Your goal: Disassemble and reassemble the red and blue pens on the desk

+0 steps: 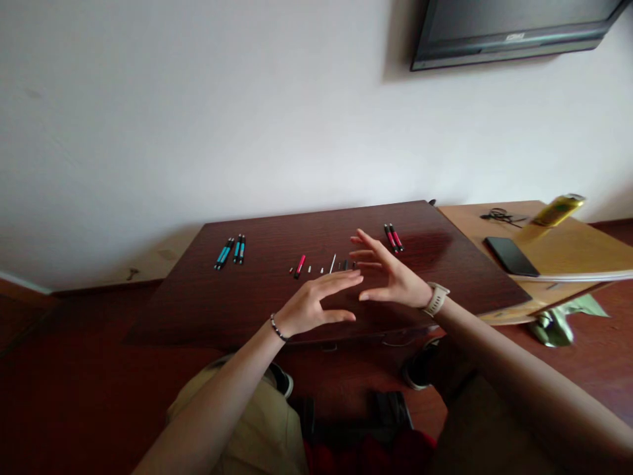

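Note:
My left hand [316, 305] hovers over the near part of the dark table [198, 310], fingers stretched out and thumb apart. Facing it, my right hand [388, 272] is also open, its fingers spread. Neither holds anything. Beyond them lies a row of pen parts: a pink pen barrel [300, 265], small pale pieces [309, 269], a thin refill [333, 262] and a dark piece [345, 264]. My hands partly cover the right end of this row. Several blue pens [225, 253] lie at the left, and two pink pens [393, 237] lie beyond my right hand.
A light wooden cabinet [583, 247] adjoins the table on the right, bearing a black phone [511, 256], a dark cable [500, 216] and a yellow can [558, 210]. A television [514, 33] hangs on the wall above. A greenish bag [554, 328] sits on the floor.

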{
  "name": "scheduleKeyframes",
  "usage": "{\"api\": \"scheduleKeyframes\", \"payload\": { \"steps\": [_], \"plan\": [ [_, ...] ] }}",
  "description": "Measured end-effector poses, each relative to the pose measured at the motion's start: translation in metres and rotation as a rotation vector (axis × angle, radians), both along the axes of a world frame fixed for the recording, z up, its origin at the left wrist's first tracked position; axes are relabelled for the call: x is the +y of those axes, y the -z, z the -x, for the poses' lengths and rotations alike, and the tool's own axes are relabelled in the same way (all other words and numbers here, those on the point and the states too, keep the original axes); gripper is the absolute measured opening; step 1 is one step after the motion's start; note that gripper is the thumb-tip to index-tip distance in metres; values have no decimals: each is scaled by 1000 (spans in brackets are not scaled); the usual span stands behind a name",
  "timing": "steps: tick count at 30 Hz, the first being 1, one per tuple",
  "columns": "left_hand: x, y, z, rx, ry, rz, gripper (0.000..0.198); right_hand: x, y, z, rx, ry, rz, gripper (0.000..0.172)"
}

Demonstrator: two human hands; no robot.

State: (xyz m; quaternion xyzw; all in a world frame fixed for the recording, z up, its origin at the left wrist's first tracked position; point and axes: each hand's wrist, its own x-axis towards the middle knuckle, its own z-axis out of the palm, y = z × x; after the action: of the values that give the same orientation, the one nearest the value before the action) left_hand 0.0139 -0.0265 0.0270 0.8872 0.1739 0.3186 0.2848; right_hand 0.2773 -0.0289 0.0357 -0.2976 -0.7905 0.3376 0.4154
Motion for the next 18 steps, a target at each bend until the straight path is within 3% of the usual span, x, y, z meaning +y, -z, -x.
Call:
{"api": "scheduleKeyframes", "payload": {
  "steps": [2,5,9,14,18],
  "plan": [
    [6,6,5,5,-68,-89,29,13,9,-6,-41,197,-115,102],
    [13,20,6,53,-124,-203,20,26,25,-7,-116,395,-145,73],
    [17,33,4,109,-134,-276,20,39,36,-4,-200,460,-157,72],
    [15,40,1,199,-156,-318,19,53,50,0,-337,421,-223,81],
    [11,43,-3,241,-147,-344,19,63,62,3,-381,427,-195,72]
  ]
}}
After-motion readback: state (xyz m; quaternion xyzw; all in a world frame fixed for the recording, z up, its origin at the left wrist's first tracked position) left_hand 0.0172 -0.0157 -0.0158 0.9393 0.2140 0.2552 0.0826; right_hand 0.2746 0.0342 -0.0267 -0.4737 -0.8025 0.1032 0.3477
